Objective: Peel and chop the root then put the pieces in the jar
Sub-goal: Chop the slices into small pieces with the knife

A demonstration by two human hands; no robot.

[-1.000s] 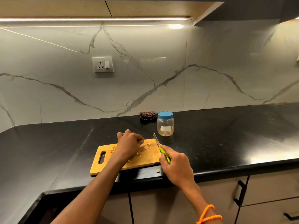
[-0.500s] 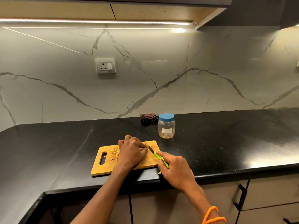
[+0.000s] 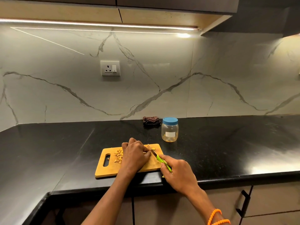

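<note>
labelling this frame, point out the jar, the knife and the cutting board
jar (image 3: 170,132), head view, clear body.
knife (image 3: 159,159), head view, green handle.
cutting board (image 3: 101,168), head view, bare left end.

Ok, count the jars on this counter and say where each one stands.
1. The jar, blue lid on, stands on the black counter behind the cutting board, right of the folded cloth. No other shows.

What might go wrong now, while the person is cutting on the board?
The knife blade sits right beside the left hand fingertips, so a slip may cut them. The cutting board lies near the counter edge; pieces may fall. The jar has its lid on, so it needs opening before filling.
</note>
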